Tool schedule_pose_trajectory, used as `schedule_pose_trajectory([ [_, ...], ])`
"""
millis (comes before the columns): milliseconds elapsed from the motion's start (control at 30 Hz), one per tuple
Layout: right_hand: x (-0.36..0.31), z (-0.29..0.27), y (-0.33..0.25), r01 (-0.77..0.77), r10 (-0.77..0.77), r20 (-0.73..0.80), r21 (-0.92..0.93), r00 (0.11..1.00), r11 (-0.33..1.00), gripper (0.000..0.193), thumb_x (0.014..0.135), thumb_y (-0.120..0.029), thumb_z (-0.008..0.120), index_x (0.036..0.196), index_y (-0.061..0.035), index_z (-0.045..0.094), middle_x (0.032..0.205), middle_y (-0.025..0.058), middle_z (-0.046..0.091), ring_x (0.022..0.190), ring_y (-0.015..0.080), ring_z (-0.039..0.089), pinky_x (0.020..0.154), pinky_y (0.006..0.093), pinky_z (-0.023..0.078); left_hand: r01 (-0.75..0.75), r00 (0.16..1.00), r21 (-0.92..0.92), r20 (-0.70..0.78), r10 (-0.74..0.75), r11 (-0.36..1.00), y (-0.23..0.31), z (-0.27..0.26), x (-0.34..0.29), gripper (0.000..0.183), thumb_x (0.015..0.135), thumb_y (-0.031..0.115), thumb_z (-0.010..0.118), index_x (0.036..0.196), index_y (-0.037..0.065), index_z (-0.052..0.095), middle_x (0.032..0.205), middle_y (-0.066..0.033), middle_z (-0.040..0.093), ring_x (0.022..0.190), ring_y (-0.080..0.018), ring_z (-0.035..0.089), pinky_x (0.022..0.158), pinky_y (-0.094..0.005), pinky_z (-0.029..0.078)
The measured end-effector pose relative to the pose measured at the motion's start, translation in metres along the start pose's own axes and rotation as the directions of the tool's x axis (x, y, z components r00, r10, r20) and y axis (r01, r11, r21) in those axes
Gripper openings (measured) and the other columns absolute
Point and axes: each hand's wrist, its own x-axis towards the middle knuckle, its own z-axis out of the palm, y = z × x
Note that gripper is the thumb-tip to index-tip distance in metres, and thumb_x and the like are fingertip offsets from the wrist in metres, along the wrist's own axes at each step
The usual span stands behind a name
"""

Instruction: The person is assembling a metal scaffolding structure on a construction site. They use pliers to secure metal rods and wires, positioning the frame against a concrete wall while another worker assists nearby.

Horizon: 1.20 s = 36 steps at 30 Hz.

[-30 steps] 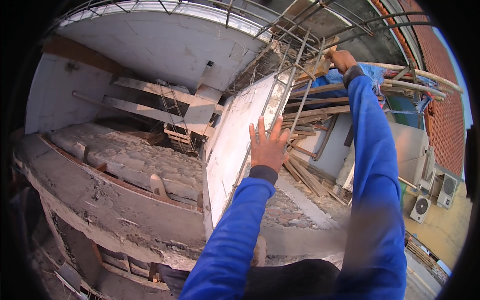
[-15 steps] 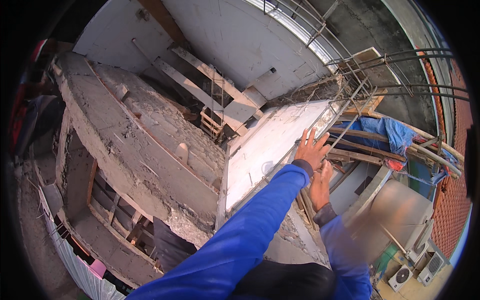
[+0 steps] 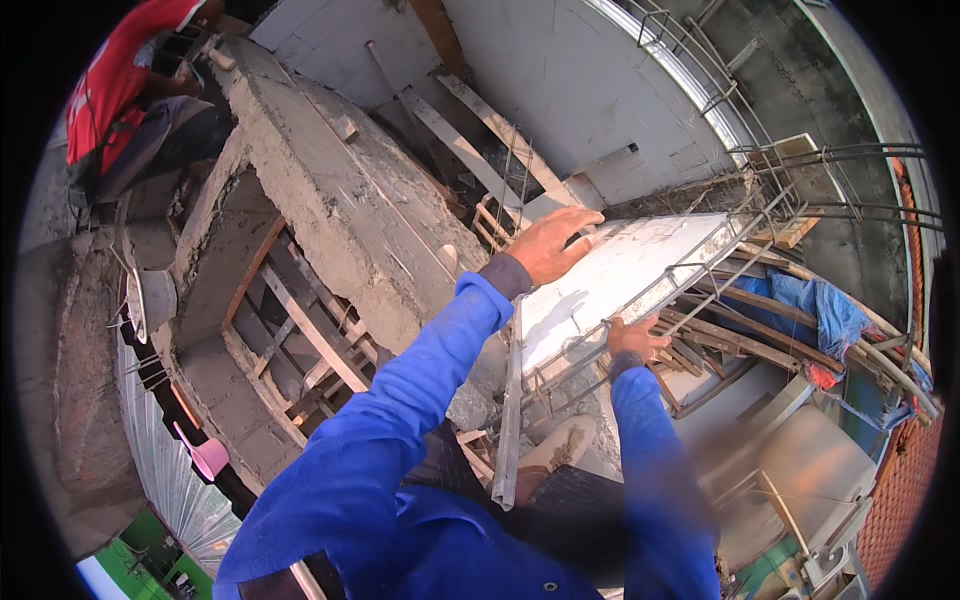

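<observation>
Hands are both laid on the white formwork panel (image 3: 625, 285), and the relation that counts is the panel's long axis, which runs from low near the person's legs up and away toward the upper right, straight out ahead of both arms.

Far to the left, a second person in a red shirt (image 3: 115, 85) is seen crouched at the end of a rough concrete beam (image 3: 340, 200); that person is well apart from the panel. Below the beam, timber props (image 3: 310, 340) are seen in the gap.

The left hand (image 3: 550, 243) is spread flat, fingers open, and is pressed on the panel's upper left edge, with the blue sleeve stretched out long. The right hand (image 3: 634, 338) is set lower and nearer the body, curled at the panel's lower edge where the steel rebar cage (image 3: 690, 270) runs along it; whether a bar or the panel edge is gripped cannot be told. The right hand is thus the nearer to the panel's near end, the left the farther along it.

Further right, a blue tarpaulin (image 3: 815, 310) is draped over stacked timber.
</observation>
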Motion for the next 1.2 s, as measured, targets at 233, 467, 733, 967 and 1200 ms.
schedule_pose_trajectory([
  [233, -0.015, 0.052, 0.012, 0.086, -0.1, -0.414, -0.054, 0.905, 0.995, 0.061, 0.088, -0.045, 0.058, 0.144, -0.025, 0.041, 0.154, 0.0245, 0.014, 0.132, 0.0408, 0.038, 0.095, 0.0475, 0.048, 0.746, 0.637, 0.457, -0.702, -0.318, 0.485, -0.085, -0.073, -0.232, 0.063, 0.089, 0.037, 0.059, 0.139, 0.004, 0.039, 0.148, -0.0211, 0.032, 0.138, -0.0377, 0.027, 0.113, -0.0483, 0.022],
  [467, -0.054, 0.055, 0.01, 0.115, -0.104, -0.525, -0.011, 0.845, 0.993, 0.062, 0.088, -0.033, 0.061, 0.145, -0.0267, 0.038, 0.155, 0.0152, 0.016, 0.124, 0.0392, 0.045, 0.095, 0.0474, 0.047, 0.799, 0.598, 0.455, -0.671, -0.439, 0.393, -0.089, -0.022, -0.257, 0.083, 0.085, 0.042, 0.06, 0.148, 0.003, 0.023, 0.156, -0.0205, 0.015, 0.145, -0.035, 0.013, 0.116, -0.0482, 0.011],
  [733, -0.063, 0.052, -0.015, -0.003, 0.049, -0.483, 0.097, 0.874, 0.995, 0.056, 0.084, -0.021, 0.063, 0.136, -0.0211, 0.042, 0.153, 0.0124, 0.018, 0.116, 0.037, 0.052, 0.086, 0.049, 0.051, 0.795, 0.6, 0.464, -0.697, -0.392, 0.391, -0.079, -0.021, -0.253, 0.082, 0.081, 0.033, 0.062, 0.148, 0.003, 0.024, 0.155, -0.0201, 0.021, 0.143, -0.036, 0.019, 0.115, -0.0484, 0.015],
  [967, -0.057, 0.069, -0.014, -0.01, 0.015, -0.573, 0.011, 0.819, 1.0, 0.061, 0.081, -0.018, 0.063, 0.136, -0.0185, 0.038, 0.152, 0.013, 0.019, 0.115, 0.0379, 0.053, 0.086, 0.0493, 0.049, 0.783, 0.621, 0.488, -0.654, -0.432, 0.387, -0.094, -0.024, -0.257, 0.083, 0.082, 0.04, 0.058, 0.148, 0.002, 0.023, 0.153, -0.0237, 0.02, 0.142, -0.0406, 0.02, 0.113, -0.0529, 0.02],
  [1200, -0.051, 0.074, -0.019, 0.025, -0.006, -0.566, 0.026, 0.824, 0.999, 0.058, 0.082, -0.013, 0.063, 0.136, -0.0151, 0.041, 0.152, 0.0143, 0.019, 0.111, 0.0393, 0.056, 0.089, 0.0491, 0.047, 0.805, 0.589, 0.494, -0.605, -0.536, 0.327, -0.091, -0.031, -0.254, 0.088, 0.079, 0.04, 0.062, 0.146, 0.0, 0.022, 0.152, -0.0285, 0.019, 0.14, -0.0448, 0.021, 0.111, -0.0556, 0.023],
])
